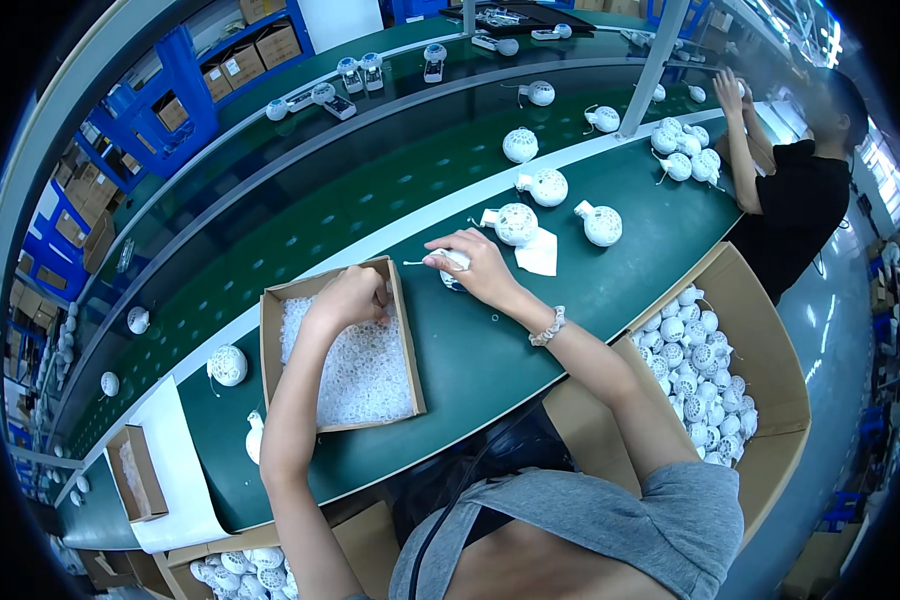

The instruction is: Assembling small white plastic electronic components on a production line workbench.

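Note:
My left hand (355,297) reaches over the upper right part of a shallow cardboard box (418,385), its fingers curled together. What they pinch, if anything, is too small to make out. Many small translucent pieces (360,375) fill the box. To its right, my right hand (478,268) is closed over a white round device (450,284) on the green bench, mostly hidden under my palm; a thin white cord pokes out to the left. Just beyond lie another white openwork ball with a short neck (516,225) and a square white paper (537,252).
Large cartons of white balls stand below the bench, one at right (770,400), one at lower left (170,560). A conveyor (300,190) carrying scattered balls runs behind. Beside the metal post (655,70), a person in black (800,210) works at far right.

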### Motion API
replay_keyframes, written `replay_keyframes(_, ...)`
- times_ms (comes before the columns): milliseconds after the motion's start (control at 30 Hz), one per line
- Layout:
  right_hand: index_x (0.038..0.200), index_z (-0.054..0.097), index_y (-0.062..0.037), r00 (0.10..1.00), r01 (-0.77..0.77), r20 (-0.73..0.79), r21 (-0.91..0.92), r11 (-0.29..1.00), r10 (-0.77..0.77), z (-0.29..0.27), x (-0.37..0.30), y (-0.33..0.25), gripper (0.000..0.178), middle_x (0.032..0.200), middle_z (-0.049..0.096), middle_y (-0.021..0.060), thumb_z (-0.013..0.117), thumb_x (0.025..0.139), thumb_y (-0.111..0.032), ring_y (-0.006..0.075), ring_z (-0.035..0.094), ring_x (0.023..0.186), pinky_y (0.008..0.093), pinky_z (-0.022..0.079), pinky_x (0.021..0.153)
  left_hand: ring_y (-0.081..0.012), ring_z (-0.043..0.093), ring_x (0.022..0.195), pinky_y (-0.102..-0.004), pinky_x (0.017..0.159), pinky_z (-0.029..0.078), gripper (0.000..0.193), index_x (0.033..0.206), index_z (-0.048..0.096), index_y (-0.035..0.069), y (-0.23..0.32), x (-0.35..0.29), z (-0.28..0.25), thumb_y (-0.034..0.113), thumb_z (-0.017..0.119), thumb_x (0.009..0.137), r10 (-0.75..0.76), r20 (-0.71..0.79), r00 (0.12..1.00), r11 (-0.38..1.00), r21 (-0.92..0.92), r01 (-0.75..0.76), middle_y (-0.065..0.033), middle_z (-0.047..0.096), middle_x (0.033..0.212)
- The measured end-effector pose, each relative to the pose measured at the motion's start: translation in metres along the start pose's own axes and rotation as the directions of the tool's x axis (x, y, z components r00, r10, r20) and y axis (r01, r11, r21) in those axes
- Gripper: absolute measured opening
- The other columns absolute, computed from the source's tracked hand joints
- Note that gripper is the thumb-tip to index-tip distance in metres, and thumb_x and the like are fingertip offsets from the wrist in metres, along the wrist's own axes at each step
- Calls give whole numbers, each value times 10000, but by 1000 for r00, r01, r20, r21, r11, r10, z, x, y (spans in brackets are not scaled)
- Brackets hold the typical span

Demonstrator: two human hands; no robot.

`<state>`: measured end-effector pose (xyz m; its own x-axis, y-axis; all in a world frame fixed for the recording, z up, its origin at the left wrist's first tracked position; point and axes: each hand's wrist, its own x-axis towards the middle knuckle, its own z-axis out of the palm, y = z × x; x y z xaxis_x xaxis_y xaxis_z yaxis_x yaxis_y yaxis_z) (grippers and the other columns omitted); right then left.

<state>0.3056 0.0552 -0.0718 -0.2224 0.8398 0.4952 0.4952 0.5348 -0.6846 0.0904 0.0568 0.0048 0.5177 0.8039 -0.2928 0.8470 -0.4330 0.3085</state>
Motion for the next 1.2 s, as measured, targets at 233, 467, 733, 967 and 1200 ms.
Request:
replay_keyframes(233, 974, 659, -94, 994, -79, 79, -19, 997, 81, -15, 1, 11, 296, 910, 629, 53, 548, 880, -351, 194, 514, 857, 295, 410, 802, -227, 665, 613, -289, 597, 536, 142, 792, 718, -21, 6, 11, 8, 17, 702, 656, 21, -59, 998, 999, 32, -19, -102, 704, 760)
replay_keyframes(467, 1020, 639, -100, 993, -58, 114, 269, 962, 28, -33, 3, 27, 307, 949, 628, 49, 626, 791, -304, 221, 526, 940, 313, 397, 882, -243, 660, 605, -307, 594, 535, 147, 812, 728, 3, 22, 19, 3, 11, 670, 677, 21, 73, 997, 1000, 3, -21, -100, 705, 775)
replay_keyframes(733, 1016, 632, -88, 966, -221, 195, 273, 936, 171, -47, 7, 36, 324, 938, 633, 66, 714, 725, -202, 207, 569, 989, 314, 439, 855, -238, 657, 592, -288, 576, 541, 160, 791, 726, -2, 26, 34, 10, 58, 730, 643, 13, 32, 999, 1000, 18, -13, -102, 704, 768)
replay_keyframes(967, 1004, 624, -79, 952, -275, 252, 463, 843, 172, -48, 9, 48, 324, 902, 637, 78, 732, 715, -175, 164, 604, 873, 284, 466, 791, -238, 663, 625, -304, 602, 545, 173, 811, 729, 9, 38, 43, 8, 59, 734, 645, -8, 43, 999, 999, 45, 6, -96, 707, 792)
replay_keyframes(1200, 1028, 609, -84, 971, -202, 207, 460, 864, 117, -51, 8, 68, 274, 876, 633, 61, 654, 789, -209, 142, 591, 829, 269, 455, 769, -233, 659, 607, -293, 580, 539, 183, 794, 730, 10, 41, 55, 10, 80, 759, 627, -14, 78, 997, 999, 32, 11, -95, 706, 776)
